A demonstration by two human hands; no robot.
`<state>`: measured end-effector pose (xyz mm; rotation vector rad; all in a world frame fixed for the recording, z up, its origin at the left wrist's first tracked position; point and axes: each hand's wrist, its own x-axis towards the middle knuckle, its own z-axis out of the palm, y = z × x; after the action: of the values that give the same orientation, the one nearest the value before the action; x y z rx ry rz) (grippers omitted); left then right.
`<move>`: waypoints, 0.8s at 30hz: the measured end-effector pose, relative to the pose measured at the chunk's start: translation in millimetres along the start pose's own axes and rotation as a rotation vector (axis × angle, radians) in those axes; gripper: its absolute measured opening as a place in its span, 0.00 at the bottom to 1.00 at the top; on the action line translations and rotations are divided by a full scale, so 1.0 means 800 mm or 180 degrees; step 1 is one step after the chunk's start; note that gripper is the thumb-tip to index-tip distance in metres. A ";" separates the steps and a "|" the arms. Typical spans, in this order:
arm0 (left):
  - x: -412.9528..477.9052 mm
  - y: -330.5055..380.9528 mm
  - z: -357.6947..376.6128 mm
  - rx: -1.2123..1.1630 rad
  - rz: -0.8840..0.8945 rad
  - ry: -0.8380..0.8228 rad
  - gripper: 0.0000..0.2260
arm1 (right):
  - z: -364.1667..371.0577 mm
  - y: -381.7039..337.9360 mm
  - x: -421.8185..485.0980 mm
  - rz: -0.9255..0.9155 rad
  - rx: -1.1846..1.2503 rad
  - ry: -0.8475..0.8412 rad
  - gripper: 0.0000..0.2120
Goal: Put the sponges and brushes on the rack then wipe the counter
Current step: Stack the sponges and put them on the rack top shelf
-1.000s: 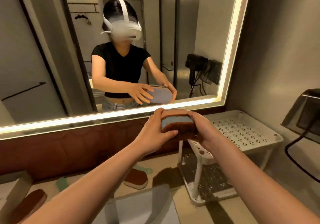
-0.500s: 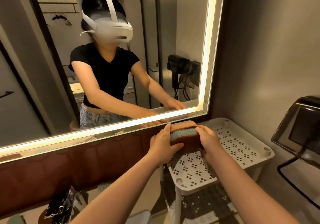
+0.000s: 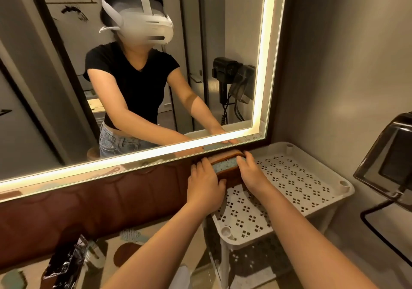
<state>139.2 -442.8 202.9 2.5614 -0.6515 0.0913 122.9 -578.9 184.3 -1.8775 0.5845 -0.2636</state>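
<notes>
Both hands clasp one sponge [image 3: 225, 166] at the back left corner of the rack [image 3: 296, 184], up against the dark strip under the mirror [image 3: 156, 65]. The sponge is a soft rectangular block: a brown top face, a pale blue speckled band along its near side, and a darker brown, coarse layer below. The left hand [image 3: 204, 182] covers its left end, fingers laid over the top; the right hand [image 3: 253, 175] wraps the right end, fingers curled over the far edge. Whether the sponge's underside touches the shelf I cannot tell.

The rack's top shelf is white plastic, a shallow tray with a raised rim, round post sockets at the corners and clusters of small diamond holes. A lower shelf shows beneath it, on white legs.

At 7 o'clock from the hands, on the pale stone counter [image 3: 156, 230], lies a second sponge [image 3: 126, 254], oval and brown, with a light teal brush [image 3: 131, 235] just beyond it by the padded brown backsplash [image 3: 89, 206]. Farther toward 8 o'clock sits a crinkled, glossy black packet [image 3: 66, 266]. At 3 o'clock a dark smoked-plastic holder [image 3: 388, 161] hangs on the grey wall.
</notes>
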 end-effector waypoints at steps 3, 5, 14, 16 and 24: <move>-0.001 -0.001 -0.004 -0.0208 -0.0005 -0.0140 0.32 | -0.003 -0.026 -0.027 0.0006 -0.0265 -0.0008 0.32; -0.003 -0.001 -0.007 -0.0234 -0.0013 -0.0155 0.31 | -0.003 -0.029 -0.033 0.0022 -0.0393 0.0083 0.25; -0.044 -0.012 -0.034 -0.0532 -0.0506 -0.0292 0.31 | -0.017 -0.052 -0.062 0.0081 -0.1235 0.0456 0.30; -0.050 -0.019 -0.044 -0.0762 -0.0362 -0.0213 0.26 | -0.014 -0.058 -0.075 -0.0171 -0.1233 0.0641 0.30; -0.140 -0.072 -0.110 -0.1007 -0.0079 -0.0244 0.16 | 0.038 -0.091 -0.193 -0.1350 -0.1573 0.0616 0.20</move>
<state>71.8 -308.1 234.3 2.2752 -0.6090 -0.1108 23.9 -454.6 254.5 -2.4708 0.3939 -0.6285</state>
